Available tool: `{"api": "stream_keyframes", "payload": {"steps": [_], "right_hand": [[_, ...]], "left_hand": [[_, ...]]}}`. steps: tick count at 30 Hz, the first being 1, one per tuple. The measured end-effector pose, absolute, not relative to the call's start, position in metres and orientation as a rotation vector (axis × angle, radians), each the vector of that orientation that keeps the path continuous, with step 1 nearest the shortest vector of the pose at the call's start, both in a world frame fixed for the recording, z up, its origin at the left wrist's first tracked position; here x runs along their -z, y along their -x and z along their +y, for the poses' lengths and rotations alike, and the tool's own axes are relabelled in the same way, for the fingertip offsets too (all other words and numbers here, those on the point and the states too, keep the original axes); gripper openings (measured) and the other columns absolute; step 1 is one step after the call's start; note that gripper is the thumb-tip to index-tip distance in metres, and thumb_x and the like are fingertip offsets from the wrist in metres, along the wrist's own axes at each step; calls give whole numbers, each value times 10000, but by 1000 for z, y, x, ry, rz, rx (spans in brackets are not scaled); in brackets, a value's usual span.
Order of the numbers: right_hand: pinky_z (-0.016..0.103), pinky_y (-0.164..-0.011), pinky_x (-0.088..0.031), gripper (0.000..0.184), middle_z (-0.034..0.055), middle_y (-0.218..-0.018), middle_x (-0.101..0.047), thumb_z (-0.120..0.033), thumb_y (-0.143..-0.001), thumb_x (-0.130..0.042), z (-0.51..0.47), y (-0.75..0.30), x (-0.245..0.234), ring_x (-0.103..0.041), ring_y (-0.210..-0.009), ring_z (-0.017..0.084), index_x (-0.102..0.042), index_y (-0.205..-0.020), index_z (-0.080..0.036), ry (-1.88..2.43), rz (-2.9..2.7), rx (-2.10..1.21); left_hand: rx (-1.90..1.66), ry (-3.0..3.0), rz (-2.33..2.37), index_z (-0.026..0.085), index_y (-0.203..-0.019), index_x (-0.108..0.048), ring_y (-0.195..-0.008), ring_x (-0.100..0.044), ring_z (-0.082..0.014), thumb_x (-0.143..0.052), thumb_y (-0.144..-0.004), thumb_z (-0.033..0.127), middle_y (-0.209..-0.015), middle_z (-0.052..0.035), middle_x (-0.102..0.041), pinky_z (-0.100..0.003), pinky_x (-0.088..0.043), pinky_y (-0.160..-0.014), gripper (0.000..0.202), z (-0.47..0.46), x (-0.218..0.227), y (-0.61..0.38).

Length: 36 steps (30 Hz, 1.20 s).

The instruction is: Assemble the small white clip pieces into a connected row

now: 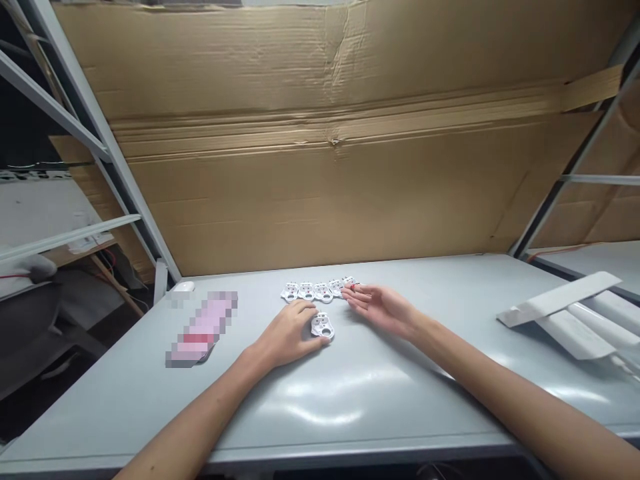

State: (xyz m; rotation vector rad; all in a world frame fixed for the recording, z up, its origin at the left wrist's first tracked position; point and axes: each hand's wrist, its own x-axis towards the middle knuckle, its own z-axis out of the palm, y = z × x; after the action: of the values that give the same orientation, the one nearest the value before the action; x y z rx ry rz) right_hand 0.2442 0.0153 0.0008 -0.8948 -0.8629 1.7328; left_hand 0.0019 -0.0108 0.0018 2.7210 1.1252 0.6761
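My left hand (290, 333) rests on the table, closed around a small white plastic part (323, 326). Its thumb touches the part's near edge and its fingers are at the far left side. The part lies flat and has a round ring at one end. To the right my right hand (377, 308) is turned partly palm up. At its fingertips shows a tiny red and dark piece (355, 287), too small to name. Behind the hands, several similar white plastic parts (307, 291) stand in a row, the rightmost partly covered by my right fingers.
A pink, pixelated flat object (207, 327) lies at the left, with a small white object (183, 287) behind it. Long white box-like pieces (575, 317) are stacked at the right. A cardboard wall (320, 200) closes off the back of the grey table (320, 407), between metal frame posts.
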Motion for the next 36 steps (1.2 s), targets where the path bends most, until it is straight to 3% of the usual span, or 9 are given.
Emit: {"api": "stream_keyframes", "payload": {"steps": [5, 9, 14, 18, 21, 25, 29, 36], "right_hand": [[396, -1021, -511, 93, 119, -1170, -696, -231, -907, -561, 11, -245, 0, -645, -1138, 225, -638, -947, -197, 920, -892, -1721], [434, -1012, -508, 191, 100, -1193, -693, -339, -865, -661, 9, -250, -1, -652, -1124, 256, -670, -1019, -227, 965, -1094, -1610], [437, -964, -519, 357, 100, -1184, -691, -512, -851, -632, 24, -275, -2, -643, -1101, 281, -711, -1028, -212, 1167, -1392, -1142], [459, -927, -499, 299, 100, -1140, -711, -401, -865, -567, 43, -302, 9, -656, -1021, 281, -704, -1040, -201, 1455, -1599, -499], [422, -839, -507, 248, 97, -1049, -736, -311, -855, -527, 50, -317, 14, -674, -931, 276, -701, -997, -206, 1611, -1761, -288], [337, -701, -499, 165, 68, -913, -753, -295, -797, -564, 48, -327, 7, -679, -813, 251, -713, -822, -228, 1705, -1974, -389], [335, -717, -500, 148, 74, -945, -755, -325, -758, -617, 45, -333, 1, -680, -862, 269, -736, -755, -236, 1687, -2058, -574], [363, -780, -509, 189, 67, -1024, -744, -336, -818, -583, 39, -330, -5, -672, -941, 285, -745, -854, -245, 1652, -2117, -486]], "left_hand": [[-652, -2725, 1116, 190, -1044, -640, -1130, -570, -294, -683, -833, 423, -1188, -116, -630, -420, -477, -958, 317, -11, -4, -2], [-641, -2745, 1092, 187, -1002, -632, -1071, -585, -285, -692, -808, 395, -1112, -107, -642, -404, -489, -928, 291, -10, -6, -1], [-674, -2768, 1079, 194, -998, -626, -1061, -582, -290, -688, -781, 365, -1088, -104, -639, -412, -483, -938, 284, -11, -9, 0], [-663, -2783, 1048, 197, -1039, -619, -1062, -582, -281, -658, -801, 346, -1105, -101, -634, -401, -484, -941, 283, -12, -9, 1], [-644, -2804, 1008, 191, -1123, -604, -1091, -573, -279, -643, -821, 332, -1146, -106, -629, -401, -480, -951, 336, -13, -8, 2], [-622, -2796, 1000, 200, -1196, -586, -1165, -550, -288, -670, -823, 356, -1232, -108, -613, -416, -465, -990, 413, -13, -5, 2], [-638, -2772, 1057, 197, -1165, -603, -1178, -552, -294, -695, -809, 361, -1247, -115, -611, -420, -470, -992, 403, -12, -3, 1], [-729, -2810, 1144, 180, -1029, -623, -1228, -520, -312, -729, -750, 367, -1267, -134, -601, -434, -429, -1044, 353, -3, -8, 10]]}}
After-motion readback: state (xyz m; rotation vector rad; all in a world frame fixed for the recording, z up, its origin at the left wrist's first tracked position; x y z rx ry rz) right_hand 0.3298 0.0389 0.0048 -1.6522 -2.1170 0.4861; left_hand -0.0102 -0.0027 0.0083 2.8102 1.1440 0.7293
